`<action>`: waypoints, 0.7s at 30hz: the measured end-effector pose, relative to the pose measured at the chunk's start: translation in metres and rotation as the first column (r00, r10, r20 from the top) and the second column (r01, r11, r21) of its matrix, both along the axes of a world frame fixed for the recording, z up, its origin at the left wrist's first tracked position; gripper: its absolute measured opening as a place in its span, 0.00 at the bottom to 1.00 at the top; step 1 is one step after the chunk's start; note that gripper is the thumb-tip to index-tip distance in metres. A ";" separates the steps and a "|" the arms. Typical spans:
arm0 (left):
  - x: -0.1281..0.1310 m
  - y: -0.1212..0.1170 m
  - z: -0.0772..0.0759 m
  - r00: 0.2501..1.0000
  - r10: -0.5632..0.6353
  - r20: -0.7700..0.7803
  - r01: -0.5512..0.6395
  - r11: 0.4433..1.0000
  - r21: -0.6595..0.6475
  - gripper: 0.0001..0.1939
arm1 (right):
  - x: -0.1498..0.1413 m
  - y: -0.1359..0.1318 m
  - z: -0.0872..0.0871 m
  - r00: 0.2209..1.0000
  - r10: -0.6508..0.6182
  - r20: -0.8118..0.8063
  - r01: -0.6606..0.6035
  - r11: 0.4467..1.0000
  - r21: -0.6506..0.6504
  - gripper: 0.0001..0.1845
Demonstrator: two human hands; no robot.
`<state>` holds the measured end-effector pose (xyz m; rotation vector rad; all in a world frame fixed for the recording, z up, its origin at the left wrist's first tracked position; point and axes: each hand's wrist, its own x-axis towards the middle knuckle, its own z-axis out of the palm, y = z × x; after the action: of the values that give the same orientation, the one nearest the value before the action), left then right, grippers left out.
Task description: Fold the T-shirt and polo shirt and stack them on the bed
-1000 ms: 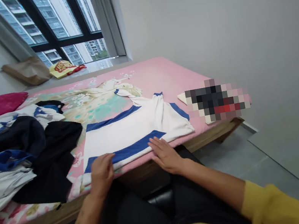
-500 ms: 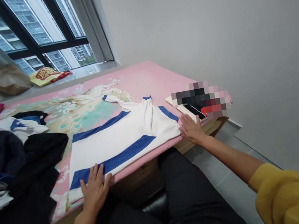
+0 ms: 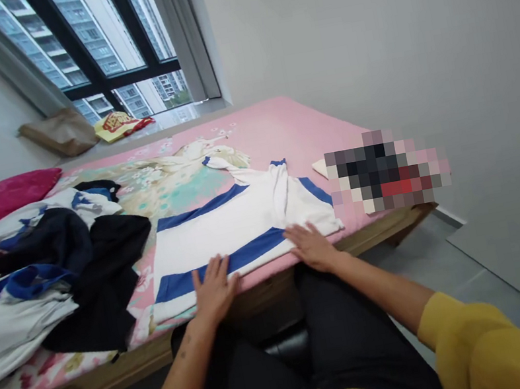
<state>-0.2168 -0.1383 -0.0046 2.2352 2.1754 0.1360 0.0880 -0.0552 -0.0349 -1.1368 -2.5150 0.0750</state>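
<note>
A white shirt (image 3: 206,234) with blue stripes lies spread sideways on the bed, its hem to the left and its sleeves to the right and far side. Flat on its near edge, by the lower blue stripe, rests my left hand (image 3: 215,289), fingers apart. My right hand (image 3: 313,247) lies on the same near edge, farther right, below the shoulder end; its fingers are stretched out. Neither hand grips the cloth. One sleeve is bunched in folds near the shirt's upper right.
A heap of dark and white clothes (image 3: 113,247) covers the bed's left side, beside a magenta pillow (image 3: 18,193). Folded clothes, partly pixelated, lie at the right. The wooden bed frame (image 3: 134,364) runs along the near edge. A brown bag (image 3: 62,132) stands by the window.
My right hand has moved left from beyond the shirt's shoulder end onto its near edge. My left hand has shifted slightly right along the hem side. The view has turned left.
</note>
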 end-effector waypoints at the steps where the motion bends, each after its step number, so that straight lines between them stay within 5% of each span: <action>1: -0.022 -0.007 0.000 0.995 0.095 -0.018 -0.095 0.995 -0.036 0.31 | 0.011 0.005 -0.008 0.999 -0.040 0.028 0.041 0.999 -0.013 0.28; 4: -0.073 -0.026 0.006 0.973 0.222 -0.071 -0.228 0.968 -0.105 0.33 | 0.034 0.014 -0.023 0.994 -0.094 0.061 0.095 0.996 -0.002 0.30; 6: -0.085 -0.030 0.012 0.968 0.237 -0.086 -0.245 0.964 -0.106 0.33 | 0.035 0.014 -0.025 0.992 -0.112 0.060 0.112 0.994 0.000 0.29; 11: -0.076 -0.020 0.015 0.961 0.256 -0.104 -0.254 0.967 0.036 0.30 | 0.022 0.004 -0.003 0.991 -0.134 0.001 0.134 0.991 0.005 0.28; 16: -0.082 -0.017 -0.003 0.944 0.310 -0.115 -0.314 0.949 -0.021 0.33 | 0.010 0.001 0.016 0.997 0.012 -0.079 -0.011 1.000 0.012 0.22; 21: -0.085 -0.017 -0.008 0.943 0.297 -0.149 -0.306 0.951 -0.043 0.33 | 0.000 0.029 0.030 0.989 0.082 -0.123 -0.086 0.996 -0.031 0.16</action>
<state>-0.3018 -0.1555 -0.0128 1.9165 2.5441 -0.0921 0.0883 -0.0266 -0.0049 -1.0082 -2.4616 0.2070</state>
